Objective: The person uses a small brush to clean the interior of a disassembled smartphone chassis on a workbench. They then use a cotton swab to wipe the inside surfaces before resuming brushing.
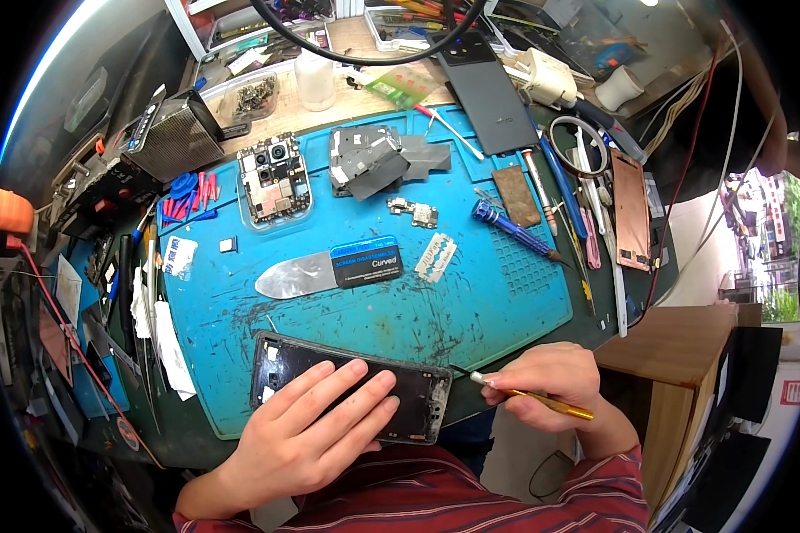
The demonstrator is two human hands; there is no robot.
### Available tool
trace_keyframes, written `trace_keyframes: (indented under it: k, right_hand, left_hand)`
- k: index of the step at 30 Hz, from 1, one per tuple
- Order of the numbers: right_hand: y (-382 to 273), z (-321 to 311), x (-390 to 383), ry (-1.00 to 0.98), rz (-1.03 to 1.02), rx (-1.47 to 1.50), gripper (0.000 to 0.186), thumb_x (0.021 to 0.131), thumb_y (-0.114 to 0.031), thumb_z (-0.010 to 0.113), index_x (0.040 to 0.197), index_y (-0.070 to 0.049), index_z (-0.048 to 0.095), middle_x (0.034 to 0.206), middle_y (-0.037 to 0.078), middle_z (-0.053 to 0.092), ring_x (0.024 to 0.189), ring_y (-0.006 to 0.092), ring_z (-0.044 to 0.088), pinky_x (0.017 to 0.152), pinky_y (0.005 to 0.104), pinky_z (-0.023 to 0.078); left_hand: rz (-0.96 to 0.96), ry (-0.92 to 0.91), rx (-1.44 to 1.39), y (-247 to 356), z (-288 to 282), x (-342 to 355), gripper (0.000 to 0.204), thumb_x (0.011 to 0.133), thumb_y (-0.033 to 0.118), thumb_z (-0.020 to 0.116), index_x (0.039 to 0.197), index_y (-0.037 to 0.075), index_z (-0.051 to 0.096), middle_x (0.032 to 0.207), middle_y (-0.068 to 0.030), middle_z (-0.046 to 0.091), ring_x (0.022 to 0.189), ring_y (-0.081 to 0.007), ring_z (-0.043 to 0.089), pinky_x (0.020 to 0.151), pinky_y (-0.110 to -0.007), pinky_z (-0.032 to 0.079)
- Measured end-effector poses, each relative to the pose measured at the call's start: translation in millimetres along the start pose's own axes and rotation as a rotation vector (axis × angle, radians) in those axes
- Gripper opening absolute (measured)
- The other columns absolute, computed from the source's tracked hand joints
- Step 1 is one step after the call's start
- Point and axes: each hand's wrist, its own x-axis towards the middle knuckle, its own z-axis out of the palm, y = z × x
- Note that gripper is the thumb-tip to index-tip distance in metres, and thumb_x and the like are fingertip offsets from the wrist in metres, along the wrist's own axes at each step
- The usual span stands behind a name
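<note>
A black phone body, its inside facing up, lies at the near edge of the blue work mat. My left hand rests flat across it, fingers stretched out, covering its middle. Pinched in my right hand is a craft knife with a gold handle and a thin dark blade. The blade's tip is at the phone's right end; whether it touches the rim I cannot tell. Beyond the phone lie a metal pry blade with a blue-and-black grip and a razor blade.
Farther back are a clear tray with a phone board, dark shield plates, a small circuit board and a blue screwdriver. A dark phone panel and several tools line the right; a wooden cabinet stands beside the bench.
</note>
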Motion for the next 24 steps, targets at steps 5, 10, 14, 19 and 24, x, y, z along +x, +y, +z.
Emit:
trace_keyframes:
  k: [5, 10, 14, 19, 24]
  right_hand:
    - [-0.6, -2.0, 0.6, -0.012, 0.020, -0.010, 0.025, 0.089, -0.001, 0.078, 0.114, 0.001, 0.080, 0.089, 0.010, 0.081, 0.078, 0.0243, 0.080, 0.069, 0.0325, 0.063]
    - [-1.3, -2.1, 1.9, -0.022, 0.033, -0.025, 0.025, 0.088, 0.000, 0.079, 0.114, 0.001, 0.081, 0.089, 0.011, 0.081, 0.078, 0.0247, 0.080, 0.069, 0.0324, 0.063]
    - [-0.6, -1.4, 2.3, -0.029, 0.020, -0.036, 0.027, 0.087, 0.001, 0.080, 0.114, 0.001, 0.081, 0.089, 0.011, 0.081, 0.078, 0.0249, 0.080, 0.069, 0.0324, 0.063]
    - [-2.9, -1.5, 7.3, -0.058, 0.000, -0.093, 0.029, 0.086, 0.002, 0.081, 0.115, 0.000, 0.081, 0.089, 0.011, 0.080, 0.078, 0.0244, 0.079, 0.067, 0.0323, 0.062]
    - [-3.5, -2.5, 6.2, -0.056, 0.044, -0.061, 0.029, 0.086, 0.001, 0.081, 0.114, -0.001, 0.081, 0.089, 0.010, 0.080, 0.077, 0.0240, 0.079, 0.067, 0.0320, 0.061]
  left_hand:
    - [-0.002, -0.013, 0.001, 0.1, -2.1, 0.6, 0.035, 0.097, 0.027, 0.074, 0.128, 0.011, 0.078, 0.144, -0.0052, 0.070, 0.138, -0.0276, 0.062, 0.117, -0.045, 0.049]
    - [-0.003, -0.023, 0.003, 0.2, -3.4, 1.5, 0.036, 0.097, 0.028, 0.074, 0.129, 0.011, 0.077, 0.145, -0.0052, 0.070, 0.139, -0.0275, 0.062, 0.118, -0.045, 0.049]
    - [-0.005, -0.027, 0.007, 1.2, -3.8, -0.1, 0.036, 0.097, 0.027, 0.073, 0.129, 0.011, 0.077, 0.145, -0.0051, 0.070, 0.139, -0.0275, 0.062, 0.118, -0.045, 0.049]
    - [-0.008, -0.023, 0.003, 1.1, -3.7, 1.3, 0.034, 0.098, 0.026, 0.073, 0.128, 0.011, 0.078, 0.144, -0.0052, 0.070, 0.138, -0.0274, 0.062, 0.118, -0.045, 0.049]
    - [-0.007, -0.017, 0.005, 1.0, -3.1, 0.9, 0.034, 0.098, 0.026, 0.072, 0.128, 0.011, 0.078, 0.143, -0.0048, 0.071, 0.138, -0.0270, 0.063, 0.118, -0.044, 0.049]
